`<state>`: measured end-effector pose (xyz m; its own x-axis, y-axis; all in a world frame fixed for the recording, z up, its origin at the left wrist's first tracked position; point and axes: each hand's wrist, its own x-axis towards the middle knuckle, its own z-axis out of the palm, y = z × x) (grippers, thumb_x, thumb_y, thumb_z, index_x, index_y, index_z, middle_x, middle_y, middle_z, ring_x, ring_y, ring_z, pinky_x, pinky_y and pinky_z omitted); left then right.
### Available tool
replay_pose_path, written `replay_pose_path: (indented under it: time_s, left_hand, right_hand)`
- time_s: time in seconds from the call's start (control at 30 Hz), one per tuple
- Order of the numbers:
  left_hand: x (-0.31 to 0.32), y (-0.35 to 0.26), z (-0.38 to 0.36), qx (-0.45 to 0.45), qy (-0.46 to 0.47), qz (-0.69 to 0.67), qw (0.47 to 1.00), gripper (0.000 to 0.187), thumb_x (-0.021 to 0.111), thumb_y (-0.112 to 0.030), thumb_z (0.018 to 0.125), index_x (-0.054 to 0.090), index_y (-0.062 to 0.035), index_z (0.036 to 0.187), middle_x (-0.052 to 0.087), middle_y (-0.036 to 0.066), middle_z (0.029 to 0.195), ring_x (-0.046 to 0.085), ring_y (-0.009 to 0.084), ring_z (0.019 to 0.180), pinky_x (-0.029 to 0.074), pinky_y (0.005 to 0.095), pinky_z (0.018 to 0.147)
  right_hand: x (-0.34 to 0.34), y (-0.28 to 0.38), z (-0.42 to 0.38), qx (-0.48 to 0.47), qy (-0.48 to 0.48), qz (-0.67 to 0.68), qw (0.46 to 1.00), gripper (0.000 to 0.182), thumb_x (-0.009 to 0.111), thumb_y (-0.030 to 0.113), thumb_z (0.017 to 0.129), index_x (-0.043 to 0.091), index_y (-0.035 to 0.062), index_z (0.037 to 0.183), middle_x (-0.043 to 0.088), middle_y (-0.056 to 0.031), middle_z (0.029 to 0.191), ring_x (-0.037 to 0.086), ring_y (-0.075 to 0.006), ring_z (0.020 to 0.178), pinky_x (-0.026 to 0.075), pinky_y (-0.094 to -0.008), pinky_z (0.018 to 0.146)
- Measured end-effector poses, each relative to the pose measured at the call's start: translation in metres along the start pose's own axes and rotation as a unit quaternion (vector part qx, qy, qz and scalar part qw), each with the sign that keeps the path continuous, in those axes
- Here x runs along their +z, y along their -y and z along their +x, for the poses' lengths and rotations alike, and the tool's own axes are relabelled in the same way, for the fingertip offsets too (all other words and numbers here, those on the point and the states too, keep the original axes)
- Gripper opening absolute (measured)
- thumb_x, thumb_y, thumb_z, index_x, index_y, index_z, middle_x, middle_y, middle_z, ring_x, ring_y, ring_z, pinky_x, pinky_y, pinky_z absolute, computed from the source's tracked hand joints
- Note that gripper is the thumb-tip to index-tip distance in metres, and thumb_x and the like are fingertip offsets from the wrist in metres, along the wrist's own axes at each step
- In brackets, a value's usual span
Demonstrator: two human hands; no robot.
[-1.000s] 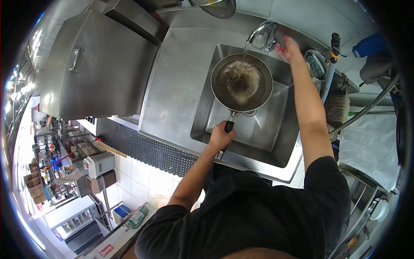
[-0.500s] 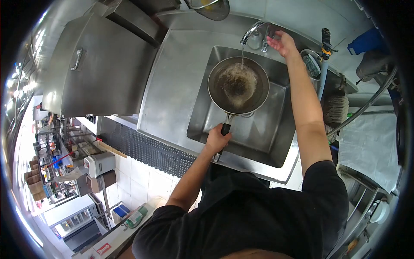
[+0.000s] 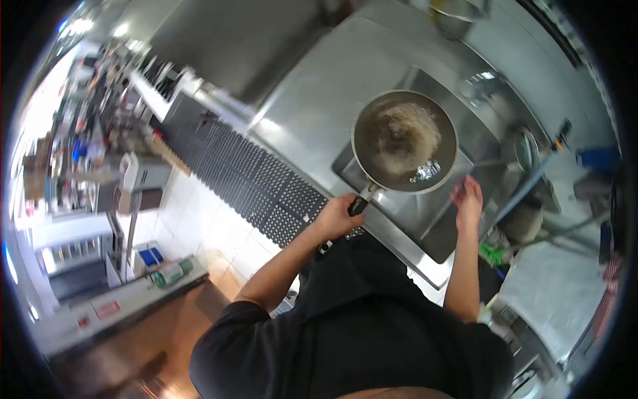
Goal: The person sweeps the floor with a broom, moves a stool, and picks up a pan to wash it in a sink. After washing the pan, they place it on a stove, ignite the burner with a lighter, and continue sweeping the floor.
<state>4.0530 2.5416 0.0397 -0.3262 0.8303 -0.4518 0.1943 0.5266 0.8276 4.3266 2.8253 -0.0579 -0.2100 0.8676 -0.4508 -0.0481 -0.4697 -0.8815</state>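
My left hand [image 3: 335, 217] is closed around the black handle of a frying pan [image 3: 363, 143]. Cloudy water with brownish foam lies in the pan, which I hold over the left part of the steel sink [image 3: 444, 241]. To the pan's lower right, over the basin, my right hand [image 3: 469, 199] has its fingers loosely apart and nothing in them. The chrome faucet [image 3: 484, 81] stands behind the basin, blurred.
Left of the sink runs a steel drainboard [image 3: 312, 86]. A black perforated mat [image 3: 249, 176] covers part of the floor. At the right are a small bowl [image 3: 525, 147] and a pale blue hose [image 3: 522, 189]. A strainer [image 3: 458, 10] hangs at the back.
The pan has come out from under the running faucet and up toward me. My right hand has dropped from the faucet to beside the pan. The view has turned left.
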Motion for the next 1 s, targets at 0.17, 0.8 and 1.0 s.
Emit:
replay_pose_path:
  time_s: [0.17,0.8,1.0]
  left_hand:
    - [-0.067,0.026,-0.096,-0.038,-0.010,-0.060,0.997,0.024,0.071,-0.017,0.086,0.061,0.0009,0.098,0.063,0.008,0.067,0.062,0.0157,0.053,0.051,0.0339,0.054]
    - [-0.295,0.295,-0.300,-0.151,-0.287,-0.106,0.940,0.022,0.069,-0.020,0.083,0.059,0.0001,0.082,0.061,0.008,0.062,0.062,0.0169,0.054,0.050,0.0361,0.052]
    - [-0.424,0.373,-0.261,-0.155,-0.378,-0.092,0.908,0.028,0.070,-0.023,0.079,0.060,0.0033,0.081,0.065,0.018,0.068,0.068,0.0295,0.063,0.052,0.0434,0.062]
  right_hand:
    - [0.066,-0.017,-0.113,0.001,0.038,-0.148,0.988,0.021,0.058,0.025,0.104,0.064,0.0095,0.118,0.066,-0.0006,0.099,0.058,-0.0092,0.073,0.047,-0.0242,0.058]
    - [0.202,-0.296,-0.198,-0.099,0.419,-0.718,0.547,0.024,0.056,0.024,0.097,0.070,0.0055,0.105,0.072,-0.0207,0.096,0.072,-0.0360,0.085,0.056,-0.0471,0.075]
    - [0.230,-0.377,-0.154,0.070,0.469,-0.764,0.437,0.021,0.057,0.023,0.097,0.070,0.0085,0.103,0.072,-0.0185,0.094,0.071,-0.0324,0.081,0.057,-0.0467,0.068]
